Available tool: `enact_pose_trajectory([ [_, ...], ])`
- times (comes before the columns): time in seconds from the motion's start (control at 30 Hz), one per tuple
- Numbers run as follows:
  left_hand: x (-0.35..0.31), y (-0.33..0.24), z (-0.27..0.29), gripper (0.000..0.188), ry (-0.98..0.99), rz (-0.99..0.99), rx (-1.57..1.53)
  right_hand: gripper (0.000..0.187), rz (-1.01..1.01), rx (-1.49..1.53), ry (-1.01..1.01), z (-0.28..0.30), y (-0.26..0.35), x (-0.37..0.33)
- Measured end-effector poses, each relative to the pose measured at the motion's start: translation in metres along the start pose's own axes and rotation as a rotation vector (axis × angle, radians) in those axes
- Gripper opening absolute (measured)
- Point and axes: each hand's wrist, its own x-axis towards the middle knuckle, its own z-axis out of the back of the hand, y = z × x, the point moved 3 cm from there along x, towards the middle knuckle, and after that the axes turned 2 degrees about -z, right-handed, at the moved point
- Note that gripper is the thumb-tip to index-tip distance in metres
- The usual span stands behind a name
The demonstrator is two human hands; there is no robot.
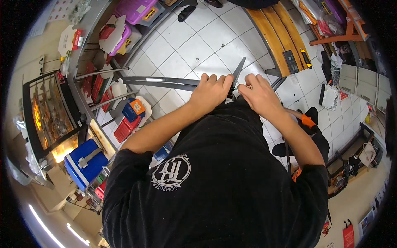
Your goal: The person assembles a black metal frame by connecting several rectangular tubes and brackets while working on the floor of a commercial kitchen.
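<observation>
A long dark grey bar stretches out to the left above the tiled floor. Near its right end my left hand is wrapped round it, fingers curled over the top. A shorter, tapered dark piece stands up at an angle between my two hands, by the bar's end. My right hand is closed in a pinch beside that joint. Whatever sits between its fingertips is mostly hidden, with only a small shiny bit showing. Both hands are over my lap.
On the right stands a wooden bench bearing a dark flat device and a yellow-black tool. Metal shelving at left holds purple-lidded boxes and a red-and-blue carton. A blue case lies lower left. A black sandal rests on the floor.
</observation>
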Motion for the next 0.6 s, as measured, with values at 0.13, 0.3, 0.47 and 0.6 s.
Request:
enact_pose_trajectory([
  [0.13,0.000,0.001,-0.002,0.030,0.001,-0.014,0.000,0.020,-0.338,0.549,0.301,-0.009,-0.008,0.002],
  [0.3,-0.002,0.003,0.000,0.032,-0.084,-0.053,-0.012,0.025,-1.248,1.927,0.518,-0.019,0.000,-0.004],
  [0.47,-0.002,0.004,0.000,0.037,-0.020,0.001,-0.041,0.028,-0.866,0.915,0.198,-0.018,0.019,0.004],
  [0.6,-0.002,0.003,-0.002,0.038,0.012,0.013,-0.061,0.025,-0.153,0.150,0.039,-0.003,0.028,0.009],
])
